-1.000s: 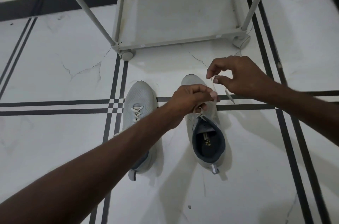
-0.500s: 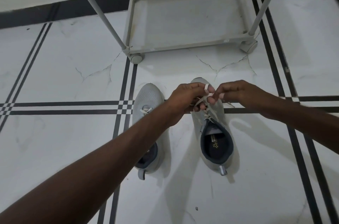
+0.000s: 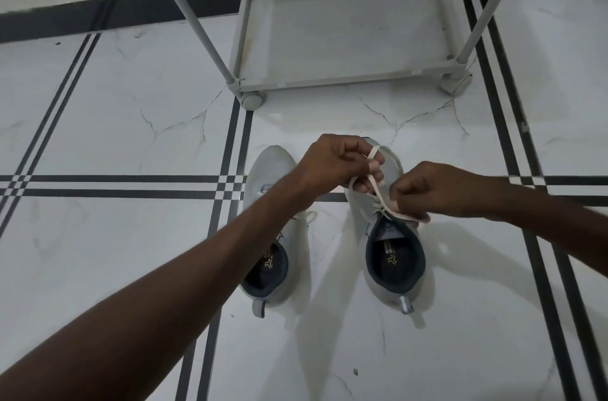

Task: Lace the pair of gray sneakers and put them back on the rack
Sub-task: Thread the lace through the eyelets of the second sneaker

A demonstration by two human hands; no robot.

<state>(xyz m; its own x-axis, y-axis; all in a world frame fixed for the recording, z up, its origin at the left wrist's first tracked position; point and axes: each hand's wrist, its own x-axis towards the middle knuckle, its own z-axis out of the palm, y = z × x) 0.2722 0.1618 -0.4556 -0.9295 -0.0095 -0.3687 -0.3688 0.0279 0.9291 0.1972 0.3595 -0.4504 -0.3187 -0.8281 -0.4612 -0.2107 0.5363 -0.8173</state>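
The gray rack (image 3: 345,35) stands by the floor's (image 3: 115,252) far edge. Just before it sit the left sneaker (image 3: 273,236) and right sneaker (image 3: 391,252), side by side. Over the right one, left hand (image 3: 332,167) and right hand (image 3: 437,190) each pinch the pale lace (image 3: 375,190), fingers closed.

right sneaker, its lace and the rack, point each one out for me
right sneaker (image 3: 399,293): head view, gray heel wall beside the dark collar
lace (image 3: 376,189): head view, strand stretched between the two hands
rack (image 3: 342,80): head view, front rail of the bottom shelf
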